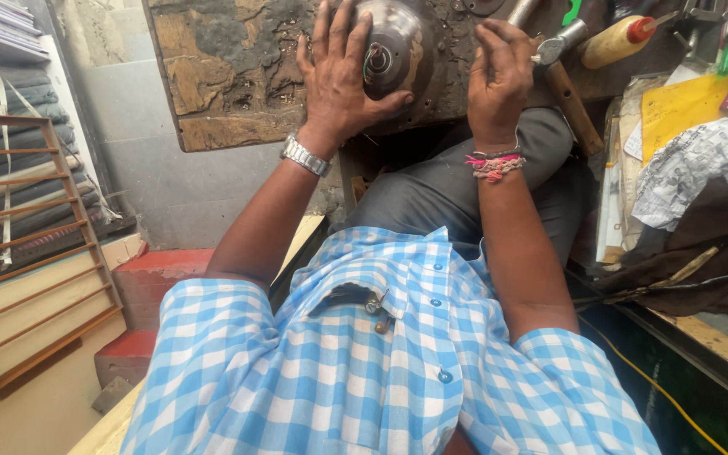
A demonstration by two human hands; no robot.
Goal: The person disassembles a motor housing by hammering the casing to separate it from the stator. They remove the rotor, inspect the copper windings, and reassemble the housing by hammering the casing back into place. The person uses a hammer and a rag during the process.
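Head camera looks down over a blue-and-white checked shirt (pixel 355 354) to both hands raised at a scarred, dark wooden tabletop (pixel 229 76). The left hand (pixel 343 80), a metal wristwatch (pixel 305 155) on its wrist, lies spread with fingers splayed over a round, domed metal motor housing (pixel 393 42) that sits on the tabletop; palm and thumb press against its side, so the hand is open and cupping the housing rather than clenched on it. Coloured wires (pixel 372 61) show at the housing's centre, just beside the thumb. The right hand (pixel 499 76), with pink and red thread bands (pixel 494 163) at the wrist, is half curled beside the housing's right edge, fingers bent inward; whether it grips anything I cannot tell. Just right of it a hammer (pixel 562 67) lies with its metal head near the fingers and its wooden handle running down-right. Farther right stand a cream squeeze bottle with a red tip (pixel 617 40), yellow paper (pixel 676 105) and crumpled newspaper (pixel 701 164).
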